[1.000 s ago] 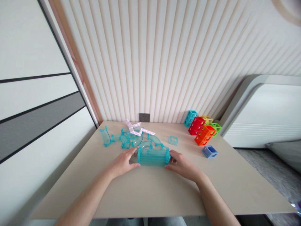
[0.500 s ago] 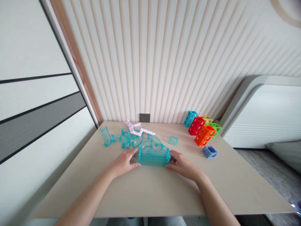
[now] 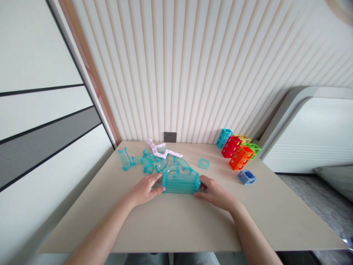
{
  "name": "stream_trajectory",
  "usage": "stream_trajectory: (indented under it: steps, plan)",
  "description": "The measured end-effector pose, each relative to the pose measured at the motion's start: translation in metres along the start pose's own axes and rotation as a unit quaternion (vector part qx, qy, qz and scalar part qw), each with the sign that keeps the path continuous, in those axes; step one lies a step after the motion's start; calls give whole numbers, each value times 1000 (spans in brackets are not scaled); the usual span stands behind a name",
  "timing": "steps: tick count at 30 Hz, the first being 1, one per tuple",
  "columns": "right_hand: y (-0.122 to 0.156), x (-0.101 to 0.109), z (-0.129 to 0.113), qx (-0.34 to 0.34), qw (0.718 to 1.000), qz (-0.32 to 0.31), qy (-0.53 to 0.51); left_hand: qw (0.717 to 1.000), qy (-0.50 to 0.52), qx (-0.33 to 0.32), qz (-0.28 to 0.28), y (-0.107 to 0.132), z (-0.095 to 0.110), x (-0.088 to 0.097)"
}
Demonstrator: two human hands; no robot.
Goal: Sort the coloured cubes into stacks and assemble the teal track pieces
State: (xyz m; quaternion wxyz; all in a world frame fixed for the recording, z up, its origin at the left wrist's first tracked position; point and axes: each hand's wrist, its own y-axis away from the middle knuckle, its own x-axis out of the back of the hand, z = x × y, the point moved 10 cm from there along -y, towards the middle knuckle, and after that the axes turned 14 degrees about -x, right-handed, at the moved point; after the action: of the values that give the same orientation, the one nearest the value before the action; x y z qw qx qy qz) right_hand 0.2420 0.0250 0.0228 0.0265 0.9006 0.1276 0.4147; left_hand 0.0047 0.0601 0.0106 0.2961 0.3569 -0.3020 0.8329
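A clear teal straight tube piece (image 3: 181, 183) lies on the beige table (image 3: 179, 224) in front of me. My left hand (image 3: 144, 190) grips its left end and my right hand (image 3: 215, 192) grips its right end, fingers curled on the end flanges. Just behind it lies a pile of teal curved tube pieces (image 3: 150, 163) with a pink and white zigzag strip (image 3: 160, 150) on top. A small teal ring piece (image 3: 203, 164) sits alone behind the right hand.
Coloured open cube frames (image 3: 237, 150) in cyan, red, orange, yellow and green stand at the table's back right, with a blue cube (image 3: 247, 177) nearer. A ribbed wall with a socket (image 3: 170, 137) is behind, and a white unit (image 3: 311, 140) to the right.
Both hands stay on the ends of the tube piece. The view has shifted slightly; nothing else has moved.
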Motion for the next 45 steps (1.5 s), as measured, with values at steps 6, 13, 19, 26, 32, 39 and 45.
stream_trajectory:
  steps: [6,13,19,26,32,39,45]
  plan:
    - [1,1,-3,-5,1000,1,2,1000,7,2,8,-1,-2,-1]
    - [1,1,-4,-7,1000,-4,5,1000,7,0,-3,0,-3,-2]
    - [0,0,-1,-11,1000,-4,2,1000,1,-1,0,-1,-3,-2]
    - [1,0,-2,-11,1000,-5,3,1000,10,-6,-2,-2,-1,-1]
    - [1,0,-3,-9,1000,-8,3,1000,5,0,3,-2,1,0]
    - [0,-1,0,-9,1000,-6,0,1000,1,1,1,-3,2,1]
    - [0,-1,3,-16,1000,-16,-12,1000,10,-2,-6,-2,0,-2]
